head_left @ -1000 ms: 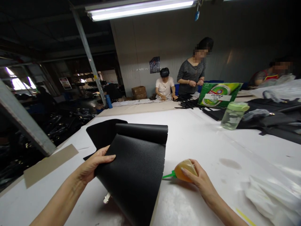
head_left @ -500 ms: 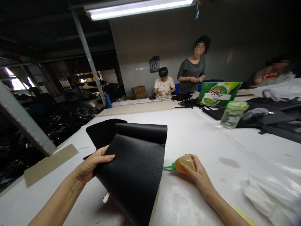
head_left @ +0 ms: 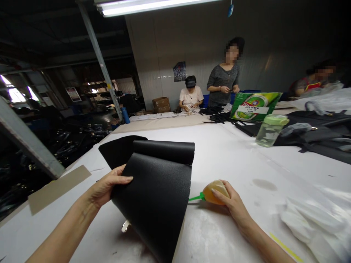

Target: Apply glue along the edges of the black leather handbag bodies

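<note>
My left hand [head_left: 111,183] grips the left edge of a black leather-like panel [head_left: 156,190], thumb on top and the other fingers hidden beneath. The panel is tilted up off the white table, and its far end folds over in a roll. Behind it lies a darker flap [head_left: 117,149]. In my right hand [head_left: 230,197] is a squeeze bottle [head_left: 215,191] of amber liquid, held on its side. Its green nozzle [head_left: 196,197] points left, the tip at the panel's right edge; whether it touches I cannot tell. A small metal piece [head_left: 125,226] shows under the panel.
A grey-brown board [head_left: 59,188] lies at left on the white table [head_left: 227,157]. At right are a crumpled white sheet [head_left: 309,226], a green-lidded bottle [head_left: 271,130], black pieces [head_left: 315,133] and a green carton [head_left: 255,106]. Several people work at the far side.
The bottle's nozzle tip has shifted slightly down and nearer along the panel's right edge. My left hand keeps its hold. The standing person's hands have moved a little.
</note>
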### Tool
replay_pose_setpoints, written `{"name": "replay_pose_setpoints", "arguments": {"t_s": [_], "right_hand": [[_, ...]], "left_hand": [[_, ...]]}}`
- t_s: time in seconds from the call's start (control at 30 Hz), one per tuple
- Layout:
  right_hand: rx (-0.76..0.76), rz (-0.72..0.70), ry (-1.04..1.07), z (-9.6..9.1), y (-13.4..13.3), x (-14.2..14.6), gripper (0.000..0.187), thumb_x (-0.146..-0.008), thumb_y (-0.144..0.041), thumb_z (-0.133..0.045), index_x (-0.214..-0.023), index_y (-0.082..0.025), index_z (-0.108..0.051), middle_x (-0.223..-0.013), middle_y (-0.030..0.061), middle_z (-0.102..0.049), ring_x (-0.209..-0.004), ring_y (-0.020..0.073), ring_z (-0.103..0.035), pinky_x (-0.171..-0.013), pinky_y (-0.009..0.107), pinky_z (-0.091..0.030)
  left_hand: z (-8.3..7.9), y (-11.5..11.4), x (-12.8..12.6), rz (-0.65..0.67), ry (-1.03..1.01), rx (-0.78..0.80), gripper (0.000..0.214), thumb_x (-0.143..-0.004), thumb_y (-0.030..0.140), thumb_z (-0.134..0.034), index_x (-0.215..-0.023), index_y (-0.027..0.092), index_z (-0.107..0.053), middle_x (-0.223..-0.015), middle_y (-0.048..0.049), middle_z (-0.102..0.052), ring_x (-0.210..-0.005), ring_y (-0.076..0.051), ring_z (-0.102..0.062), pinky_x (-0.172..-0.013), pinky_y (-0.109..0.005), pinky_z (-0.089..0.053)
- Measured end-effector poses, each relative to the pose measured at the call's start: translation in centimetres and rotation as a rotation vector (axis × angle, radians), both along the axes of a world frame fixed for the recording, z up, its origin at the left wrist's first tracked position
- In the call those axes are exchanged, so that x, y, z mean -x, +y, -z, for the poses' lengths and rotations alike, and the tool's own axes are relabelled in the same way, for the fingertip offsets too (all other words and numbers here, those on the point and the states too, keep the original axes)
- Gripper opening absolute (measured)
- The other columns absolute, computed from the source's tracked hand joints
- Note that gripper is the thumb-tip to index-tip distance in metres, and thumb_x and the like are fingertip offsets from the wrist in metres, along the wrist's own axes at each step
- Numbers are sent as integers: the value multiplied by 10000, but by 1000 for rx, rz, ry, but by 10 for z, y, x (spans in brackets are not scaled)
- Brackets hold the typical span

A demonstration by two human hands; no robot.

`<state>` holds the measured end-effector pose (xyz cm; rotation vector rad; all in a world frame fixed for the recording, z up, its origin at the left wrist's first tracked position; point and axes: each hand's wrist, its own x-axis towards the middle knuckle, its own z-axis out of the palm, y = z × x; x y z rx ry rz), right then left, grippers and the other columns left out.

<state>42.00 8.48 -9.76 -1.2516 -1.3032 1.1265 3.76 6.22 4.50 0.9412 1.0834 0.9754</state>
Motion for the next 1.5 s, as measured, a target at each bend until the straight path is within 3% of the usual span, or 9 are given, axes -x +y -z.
{"name": "replay_pose_setpoints", "arguments": {"t_s": [0.23, 0.43, 0.83, 1.03, 1.23, 1.4, 1.5], "right_hand": [[24, 57, 71, 0, -17, 6, 420, -747, -524, -656, -1007, -234, -499, -905, 19, -609, -869, 256, -588, -758, 345, -470], [4, 115, 99, 0, -27, 9, 401, -771, -528, -628, -1004, -235, -486, -905, 15, -599, -854, 238, -574, -757, 331, -455], [11, 93, 38, -2, -41, 14, 466, -730, -545, -659, -1041, -250, -477, -931, 15, -596, -879, 257, -581, -771, 349, -462], [-1, 160, -3, -3, -38, 16, 490, -735, -546, -647, -1080, -256, -456, -997, 22, -575, -926, 258, -556, -811, 353, -440], [27, 61, 6, -3, -48, 15, 481, -708, -538, -662, -1047, -244, -490, -927, 14, -602, -879, 260, -578, -789, 350, -445], [0, 139, -12, -4, -47, 14, 493, -728, -552, -642, -1077, -257, -457, -994, 24, -577, -927, 272, -567, -812, 365, -446], [-16, 77, -75, -2, -49, 13, 494, -748, -538, -642, -1101, -259, -439, -1009, 21, -571, -934, 266, -571, -833, 368, -441]], "left_hand": [[-15, 4, -5, 54, 104, -30, 526, -678, 163, -731, -1187, 243, -623, -1033, -84, -722, -846, -250, -688, -755, -319, -548], [-25, 8, -16, 8, 168, 71, 420, -722, 245, -719, -1133, 193, -651, -890, -88, -738, -721, -195, -684, -664, -272, -554], [-19, 6, -13, -79, 107, 50, 364, -707, 192, -732, -1065, 207, -669, -840, -61, -730, -670, -163, -678, -628, -249, -556], [-18, 5, -14, -57, 96, 59, 297, -723, 191, -720, -1016, 193, -670, -853, -65, -727, -703, -170, -682, -655, -261, -560], [-16, 8, -11, -26, 70, 47, 340, -737, 173, -703, -1073, 205, -657, -879, -71, -729, -725, -175, -685, -684, -278, -560], [-20, 9, -13, -12, 76, 43, 355, -727, 163, -708, -1077, 202, -658, -885, -78, -728, -740, -186, -686, -694, -291, -562], [-20, 9, -12, -8, 91, 38, 345, -725, 176, -711, -1066, 193, -659, -884, -86, -727, -728, -190, -685, -687, -295, -563]]}}
